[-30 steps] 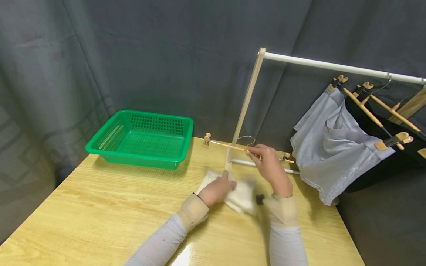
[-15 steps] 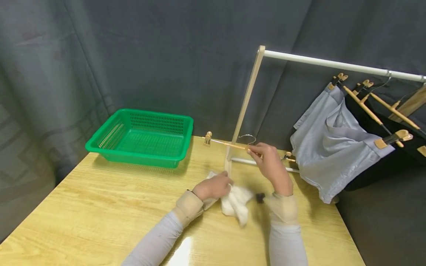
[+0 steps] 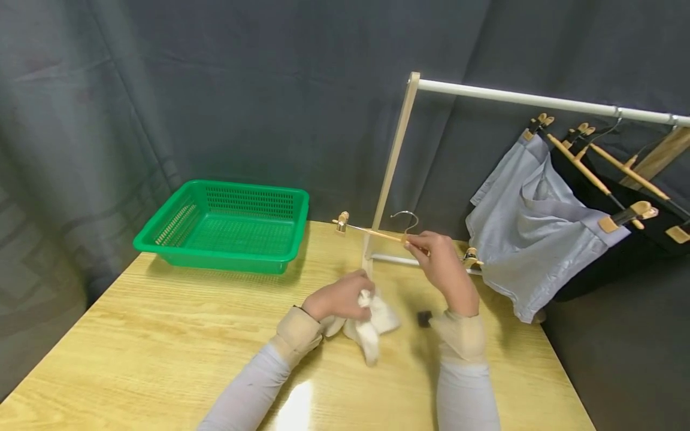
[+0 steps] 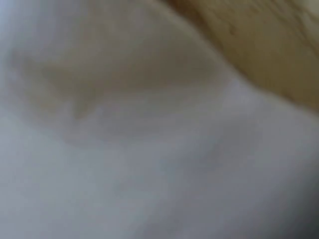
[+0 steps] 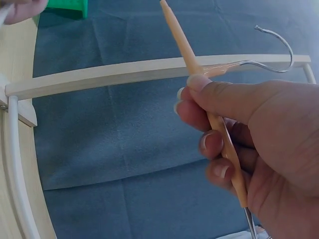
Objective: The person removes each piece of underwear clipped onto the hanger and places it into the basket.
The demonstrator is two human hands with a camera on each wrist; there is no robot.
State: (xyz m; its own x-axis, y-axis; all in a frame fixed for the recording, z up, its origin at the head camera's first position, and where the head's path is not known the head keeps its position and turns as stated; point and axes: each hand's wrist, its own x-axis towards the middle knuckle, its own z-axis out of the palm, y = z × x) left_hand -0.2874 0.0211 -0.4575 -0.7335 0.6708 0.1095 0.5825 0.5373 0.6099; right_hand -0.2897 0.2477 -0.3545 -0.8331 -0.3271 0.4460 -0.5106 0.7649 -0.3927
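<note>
My left hand (image 3: pixel 345 297) grips a bunched white cloth (image 3: pixel 384 317) low over the table, its folds hanging below the fingers. In the left wrist view the white cloth (image 4: pixel 149 164) fills most of the picture, blurred. With my right hand (image 3: pixel 439 263) I hold a clip hanger (image 3: pixel 384 234) by the middle of its bar, the metal hook pointing up. The right wrist view shows the thumb and curled fingers of the right hand (image 5: pixel 239 124) round the orange-brown hanger bar (image 5: pixel 182 42). Clips sit near both ends of the hanger.
A green plastic basket (image 3: pixel 226 236) stands at the back left of the table (image 3: pixel 162 347). At right is a clothes rack (image 3: pixel 396 152) with a white rail, where grey shorts (image 3: pixel 539 203) and black garments (image 3: pixel 587 269) hang from clip hangers. Dark curtains enclose the table.
My left hand has gathered the white cloth from lying spread out into a bunch and drawn it slightly left. The right hand keeps hold of the hanger, which has shifted slightly right.
</note>
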